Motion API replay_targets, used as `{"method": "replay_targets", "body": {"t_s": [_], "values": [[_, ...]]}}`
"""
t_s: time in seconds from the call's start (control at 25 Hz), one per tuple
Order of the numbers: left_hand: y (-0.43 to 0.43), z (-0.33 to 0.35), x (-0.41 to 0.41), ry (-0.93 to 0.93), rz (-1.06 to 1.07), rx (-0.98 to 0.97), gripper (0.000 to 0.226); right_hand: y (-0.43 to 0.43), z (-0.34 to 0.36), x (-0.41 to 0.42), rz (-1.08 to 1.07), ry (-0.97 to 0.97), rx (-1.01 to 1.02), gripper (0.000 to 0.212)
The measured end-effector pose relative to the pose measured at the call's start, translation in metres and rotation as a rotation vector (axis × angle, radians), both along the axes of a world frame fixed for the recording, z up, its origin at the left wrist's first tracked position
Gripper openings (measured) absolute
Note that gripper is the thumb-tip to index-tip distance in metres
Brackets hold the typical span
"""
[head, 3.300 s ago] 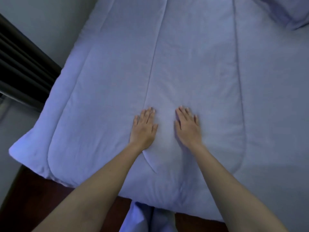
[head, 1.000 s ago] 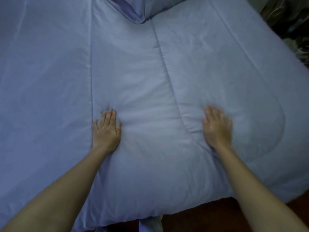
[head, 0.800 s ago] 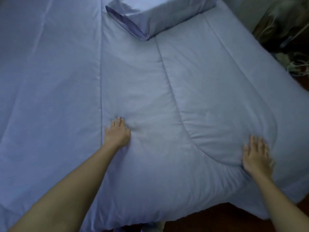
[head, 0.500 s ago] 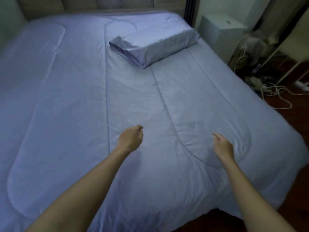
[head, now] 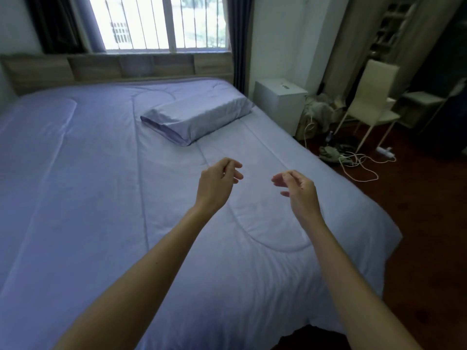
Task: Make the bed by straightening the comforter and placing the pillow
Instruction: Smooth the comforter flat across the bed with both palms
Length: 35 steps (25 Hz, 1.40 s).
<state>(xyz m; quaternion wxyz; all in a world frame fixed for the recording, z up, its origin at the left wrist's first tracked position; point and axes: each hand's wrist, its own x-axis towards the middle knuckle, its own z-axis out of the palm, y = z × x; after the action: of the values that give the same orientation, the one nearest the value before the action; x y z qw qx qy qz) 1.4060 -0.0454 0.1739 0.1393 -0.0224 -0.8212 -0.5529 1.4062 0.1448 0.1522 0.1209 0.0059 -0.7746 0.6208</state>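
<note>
Both hands, left hand (head: 217, 183) and right hand (head: 298, 190), hover loosely curled and empty above the smooth comforter (head: 101, 198); the pillow (head: 197, 117) lies askew near the bed's head-end right corner, seemingly awaiting straightening.

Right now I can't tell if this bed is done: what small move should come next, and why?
Probably reach both hands to the lavender pillow and square it to the wooden headboard. It lies skewed on the smooth lavender comforter, and the left hand and right hand are raised, holding nothing.
</note>
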Motion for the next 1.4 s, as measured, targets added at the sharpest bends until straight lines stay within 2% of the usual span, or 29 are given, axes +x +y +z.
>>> {"method": "replay_targets", "body": {"t_s": [0.32,0.52,0.72,0.92,1.4], "values": [[0.192,0.037,-0.044,0.125,-0.145,0.072,0.028,0.179,0.048,-0.022,-0.039,0.107,0.044,0.027],[0.302,0.021,-0.073,0.05,-0.135,0.127,0.029,0.293,0.049,-0.055,-0.002,0.062,0.157,0.023],[0.355,0.0,-0.111,-0.001,-0.081,0.115,0.03,0.352,0.036,-0.103,0.05,0.025,0.15,0.022],[0.388,-0.01,-0.183,-0.012,0.015,0.107,0.03,0.392,0.021,-0.176,0.103,0.002,0.145,0.021],[0.494,0.002,-0.33,0.029,0.083,0.134,0.03,0.483,0.035,-0.345,0.229,0.018,0.196,0.023]]}}
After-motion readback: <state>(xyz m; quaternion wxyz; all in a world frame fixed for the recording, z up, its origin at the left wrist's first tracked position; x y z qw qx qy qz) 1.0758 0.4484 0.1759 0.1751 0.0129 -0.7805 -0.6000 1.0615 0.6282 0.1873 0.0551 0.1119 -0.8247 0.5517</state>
